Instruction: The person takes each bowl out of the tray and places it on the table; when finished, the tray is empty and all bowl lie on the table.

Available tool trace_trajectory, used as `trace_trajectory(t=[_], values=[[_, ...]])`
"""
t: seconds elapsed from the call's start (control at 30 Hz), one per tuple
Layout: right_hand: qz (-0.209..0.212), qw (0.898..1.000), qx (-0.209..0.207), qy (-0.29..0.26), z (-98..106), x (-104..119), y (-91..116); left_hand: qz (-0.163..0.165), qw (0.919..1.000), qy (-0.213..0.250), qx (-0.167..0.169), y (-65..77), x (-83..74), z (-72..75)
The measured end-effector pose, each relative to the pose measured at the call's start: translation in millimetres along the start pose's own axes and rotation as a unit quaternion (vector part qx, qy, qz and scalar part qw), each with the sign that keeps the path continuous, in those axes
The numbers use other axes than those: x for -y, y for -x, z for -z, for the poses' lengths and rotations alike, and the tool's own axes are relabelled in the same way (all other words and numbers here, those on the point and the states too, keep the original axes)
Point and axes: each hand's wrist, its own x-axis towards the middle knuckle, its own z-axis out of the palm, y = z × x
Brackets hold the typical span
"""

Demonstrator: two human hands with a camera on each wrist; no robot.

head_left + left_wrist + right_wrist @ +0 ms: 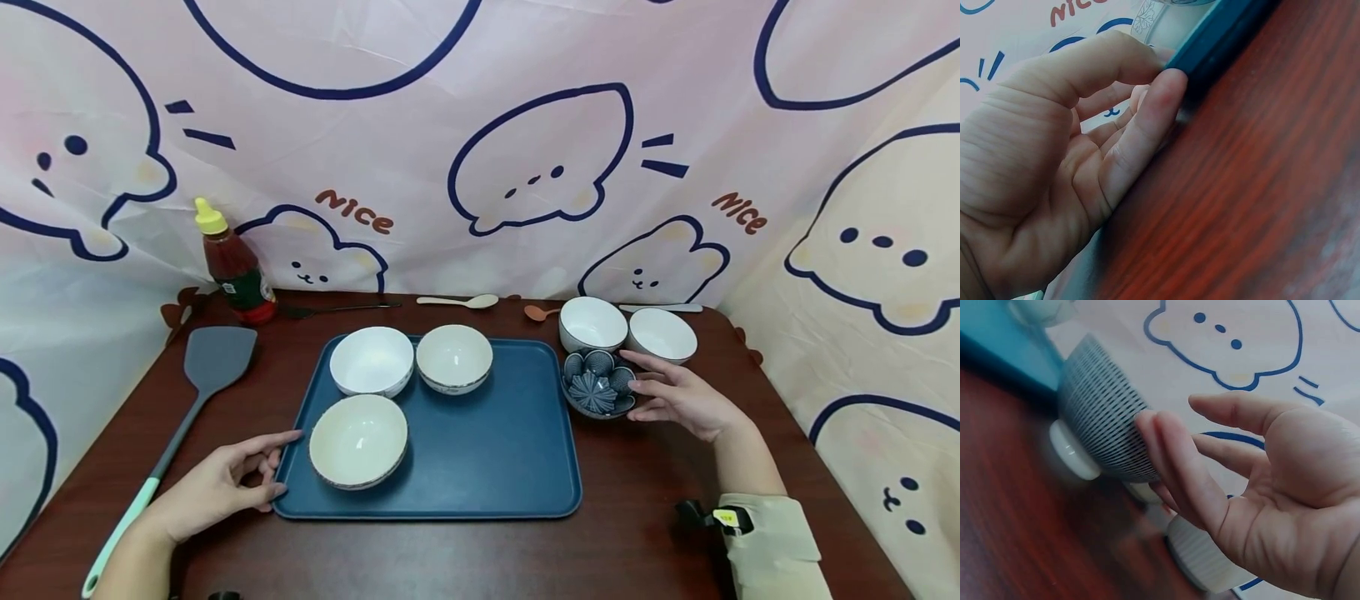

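In the head view my left hand (217, 483) is at the left edge of a blue rectangular tray (487, 467), thumb and fingers gripping its rim. The left wrist view shows fingertips (1167, 87) right at the tray's rim (1200, 47). Three bowls sit on the tray: a white bowl (372, 360), a cream bowl (454, 357) and a larger cream bowl (358, 440). Right of the tray, my right hand (686, 396) has its fingers spread beside a dark blue patterned bowl (594, 392). In the right wrist view extended fingertips touch that bowl's checked outer wall (1107, 419).
Two white bowls (592, 323) (663, 335) stand behind the patterned one. Along the back lie a brown spoon (537, 313), a cream spoon (480, 302), a dark utensil (345, 308) and a knife (675, 307). A sauce bottle (238, 271) and a long turner (217, 358) are left.
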Motion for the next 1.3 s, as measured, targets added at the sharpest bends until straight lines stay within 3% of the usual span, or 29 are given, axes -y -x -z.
trace_trajectory(t=[0.33,0.53,0.73,1.3], values=[[-0.012,0.998,-0.055,0.031,-2,23,6,0.007,1.0,-0.004,-0.005,3.1,-1.1,3.6],[0.044,0.996,-0.081,0.002,-6,28,4,0.005,1.0,0.004,-0.007,3.8,1.3,0.1],[0.075,0.996,-0.04,-0.03,-16,29,-7,-0.002,1.0,0.004,-0.006,3.7,1.2,-1.9],[0.039,0.998,0.052,-0.015,-102,66,-89,-0.005,1.0,0.004,-0.003,0.6,-1.8,-2.6]])
